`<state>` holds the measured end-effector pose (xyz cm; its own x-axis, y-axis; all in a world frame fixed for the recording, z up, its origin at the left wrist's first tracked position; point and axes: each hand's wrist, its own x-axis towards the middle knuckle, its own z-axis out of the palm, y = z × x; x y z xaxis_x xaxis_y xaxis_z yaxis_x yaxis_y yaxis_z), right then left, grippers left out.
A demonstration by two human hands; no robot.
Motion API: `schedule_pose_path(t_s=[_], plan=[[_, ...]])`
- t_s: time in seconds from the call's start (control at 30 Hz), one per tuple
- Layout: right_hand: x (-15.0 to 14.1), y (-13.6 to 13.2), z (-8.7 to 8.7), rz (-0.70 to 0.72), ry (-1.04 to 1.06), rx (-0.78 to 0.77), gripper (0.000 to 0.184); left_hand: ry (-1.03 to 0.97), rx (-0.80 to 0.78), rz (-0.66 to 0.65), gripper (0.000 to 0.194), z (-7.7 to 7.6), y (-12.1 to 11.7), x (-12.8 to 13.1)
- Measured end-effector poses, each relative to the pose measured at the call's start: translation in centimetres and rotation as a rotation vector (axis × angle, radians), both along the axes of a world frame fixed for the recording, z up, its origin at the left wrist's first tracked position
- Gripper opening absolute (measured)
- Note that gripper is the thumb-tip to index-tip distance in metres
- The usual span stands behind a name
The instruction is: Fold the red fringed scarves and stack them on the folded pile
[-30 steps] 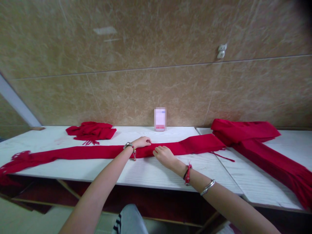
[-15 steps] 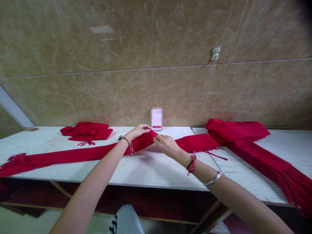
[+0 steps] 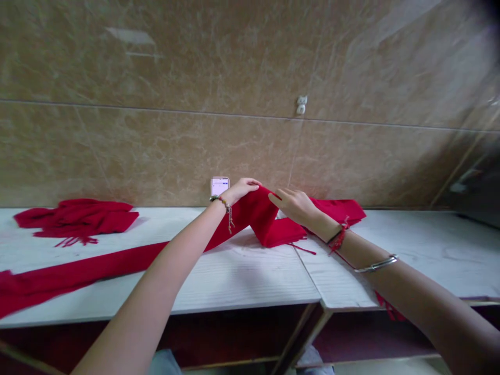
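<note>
A long red scarf rises off the tabletop in a peak and bends back over its short right section. My left hand is closed on its upper edge at the peak, fingertips pointing right. Close beside it, my right hand is at the scarf's right edge, with red cloth showing between thumb and fingers. The scarf's left part stretches flat to the left edge of the view. Behind my right wrist lies another folded red scarf, partly hidden by my arm.
A crumpled red scarf with fringe rests at the back left. A phone leans on the tiled wall behind my left hand. Two white tabletops meet at a seam, with shelves below. A dark object stands far right.
My view has turned right. Both hands have lifted the scarf higher and moved right, so its middle now bends steeply over the right section.
</note>
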<state>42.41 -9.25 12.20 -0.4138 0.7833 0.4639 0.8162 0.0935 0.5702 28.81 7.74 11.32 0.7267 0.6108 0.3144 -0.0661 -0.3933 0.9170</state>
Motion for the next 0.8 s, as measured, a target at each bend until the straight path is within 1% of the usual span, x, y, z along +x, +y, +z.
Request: schedule_pose_path(t_s=[0.1, 0.17, 0.23, 0.3, 0.37, 0.4, 0.47, 0.53, 0.6, 0.63, 0.73, 0.8], plan=[[2.6, -1.0, -1.4, -0.05, 0.0, 0.003, 0.029, 0.043, 0.062, -0.023, 0.02, -1.3, -0.7, 3.9], [4.2, -1.4, -2.8, -0.077, 0.005, -0.011, 0.029, 0.141, 0.149, -0.016, 0.025, -2.3, -1.2, 6.2], [5.8, -1.4, -4.6, -0.103, 0.02, -0.042, 0.031, 0.234, 0.217, -0.005, 0.029, -3.4, -1.8, 8.1], [7.3, -1.3, -6.7, -0.112, 0.035, -0.085, 0.035, 0.279, 0.256, 0.005, 0.032, -4.5, -2.6, 9.5], [8.4, -1.1, -8.8, -0.104, 0.054, -0.129, 0.039, 0.297, 0.284, 0.017, 0.036, -5.5, -3.5, 10.0], [8.9, -1.0, -9.7, -0.096, 0.065, -0.15, 0.04, 0.311, 0.309, 0.029, 0.04, -6.0, -4.1, 9.8], [9.5, -0.9, -11.2, -0.075, 0.097, -0.177, 0.042, 0.365, 0.398, 0.059, 0.049, -6.9, -5.4, 8.6], [9.9, -0.8, -12.0, -0.052, 0.148, -0.174, 0.042, 0.517, 0.613, 0.098, 0.063, -7.8, -6.7, 6.5], [10.1, -0.7, -12.2, -0.032, 0.206, -0.152, 0.042, 0.653, 0.739, 0.126, 0.074, -8.6, -7.8, 4.0], [10.2, -0.7, -12.1, -0.026, 0.232, -0.142, 0.042, 0.701, 0.777, 0.131, 0.075, -8.9, -8.2, 2.7], [10.5, -0.6, -11.8, -0.022, 0.266, -0.142, 0.043, 0.799, 0.815, 0.171, 0.073, -9.9, -9.0, -0.3], [10.6, -0.6, -11.6, -0.026, 0.267, -0.157, 0.044, 0.847, 0.827, 0.186, 0.074, -10.4, -9.2, -1.6]])
